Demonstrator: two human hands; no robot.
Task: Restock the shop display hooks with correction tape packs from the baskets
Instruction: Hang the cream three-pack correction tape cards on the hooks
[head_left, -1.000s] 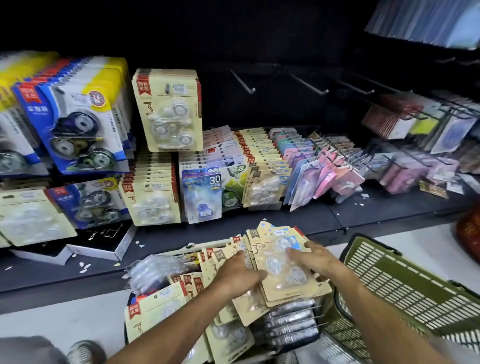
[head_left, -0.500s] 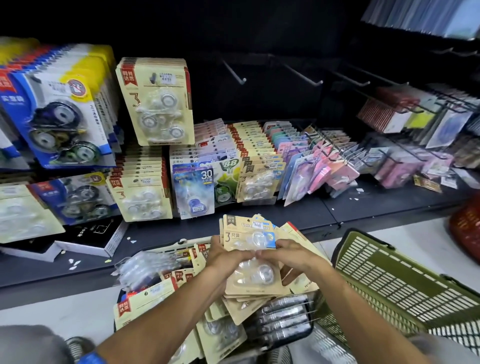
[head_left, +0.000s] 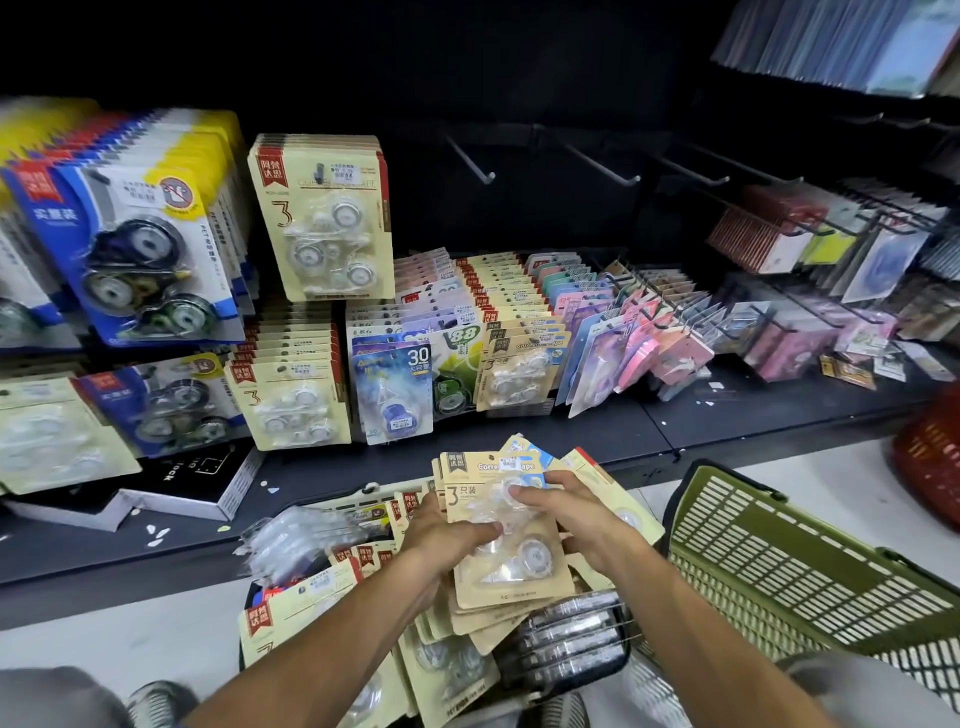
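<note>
Two hands are in view, the left hand (head_left: 449, 538) and the right hand (head_left: 576, 517), both gripping one fanned stack of beige packs (head_left: 506, 535); how many packs it holds cannot be told. Three baskets show: a green basket (head_left: 810, 577) right of the stack, a red basket (head_left: 930, 467) further right, and a full basket (head_left: 332, 525) under the stack. Above the stack, three bare hooks (head_left: 470, 161) stick out. The hanging beige pack (head_left: 322, 218) upper left of the stack holds three tape rollers.

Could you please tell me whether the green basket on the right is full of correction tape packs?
No, the green basket shows only bare mesh inside; the packs are in both hands.
</note>
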